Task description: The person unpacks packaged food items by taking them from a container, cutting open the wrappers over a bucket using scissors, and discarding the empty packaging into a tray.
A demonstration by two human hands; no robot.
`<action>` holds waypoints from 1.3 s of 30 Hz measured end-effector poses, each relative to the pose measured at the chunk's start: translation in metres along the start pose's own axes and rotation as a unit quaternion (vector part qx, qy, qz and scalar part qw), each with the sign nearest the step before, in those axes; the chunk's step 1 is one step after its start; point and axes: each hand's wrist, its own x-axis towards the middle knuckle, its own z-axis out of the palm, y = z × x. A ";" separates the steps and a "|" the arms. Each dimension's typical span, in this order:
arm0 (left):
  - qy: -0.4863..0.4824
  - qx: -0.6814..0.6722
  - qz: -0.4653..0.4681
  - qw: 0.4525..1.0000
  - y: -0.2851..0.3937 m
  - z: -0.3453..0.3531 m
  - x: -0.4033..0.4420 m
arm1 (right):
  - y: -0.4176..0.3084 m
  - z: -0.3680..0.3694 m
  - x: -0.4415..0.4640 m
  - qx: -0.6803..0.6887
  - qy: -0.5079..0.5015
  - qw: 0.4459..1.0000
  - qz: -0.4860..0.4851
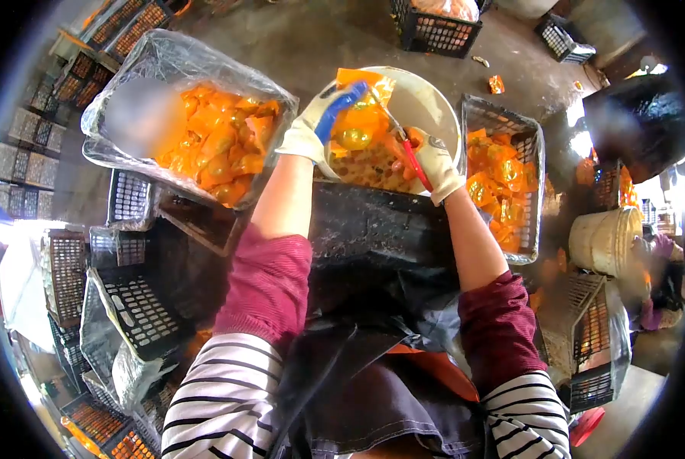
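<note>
My left hand (317, 121), in a white glove with blue on it, grips a shiny orange plastic packet (359, 122) over a white bucket (428, 90). My right hand (434, 162), also gloved in white, holds red-handled scissors (414, 162), with the blades pointing up beside the packet. Small roundish pieces (373, 167) cover the bottom of the bucket; I cannot tell what they are. Left of the bucket, many orange packets (220, 145) fill a plastic-lined crate (270, 90). More orange packets (499, 183) lie in a black crate (537, 145) on the right.
A black crate (438, 32) with a filled bag stands beyond the bucket. Stacked crates (139, 306) line the left side. At the right are a pale bucket (606, 239) and another person's sleeve (667, 246). An orange packet (496, 84) lies on the wet floor.
</note>
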 end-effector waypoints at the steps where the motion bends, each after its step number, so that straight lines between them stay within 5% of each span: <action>1: -0.004 0.013 -0.008 1.000 0.001 -0.001 0.000 | -0.001 0.000 0.001 0.009 -0.005 1.000 0.007; 10: -0.090 0.017 -0.004 0.996 -0.033 -0.028 0.027 | 0.024 -0.002 0.018 0.000 -0.002 1.000 -0.030; 13: -0.072 0.153 -0.021 0.985 -0.033 -0.027 0.031 | 0.043 0.003 0.030 -0.253 0.138 0.920 -0.264; 16: -0.044 0.248 -0.069 0.965 -0.031 -0.023 0.034 | 0.049 0.000 0.035 -0.173 0.077 0.968 -0.164; 20: -0.101 0.064 -0.045 0.992 -0.033 -0.024 0.030 | 0.024 -0.001 0.021 -0.083 0.026 0.995 -0.040; 23: -0.056 0.246 -0.074 0.965 -0.028 -0.022 0.032 | 0.019 -0.001 0.020 -0.070 0.006 0.997 0.006; 25: -0.023 0.312 -0.109 0.943 -0.029 -0.020 0.030 | 0.048 0.001 0.037 -0.148 0.053 0.982 -0.107; 27: -0.009 0.447 -0.050 0.893 -0.036 -0.016 0.030 | 0.047 0.005 0.035 -0.182 0.063 0.970 -0.149; 32: 0.054 0.499 -0.054 0.863 -0.049 -0.020 0.045 | 0.024 0.005 0.016 -0.129 0.043 0.990 -0.035; 35: 0.091 0.503 0.026 0.859 -0.052 -0.017 0.041 | 0.041 0.005 0.027 -0.121 0.050 0.989 -0.069; 39: 0.073 0.580 -0.029 0.811 -0.040 -0.006 0.033 | 0.016 0.008 0.009 -0.243 0.081 0.961 -0.099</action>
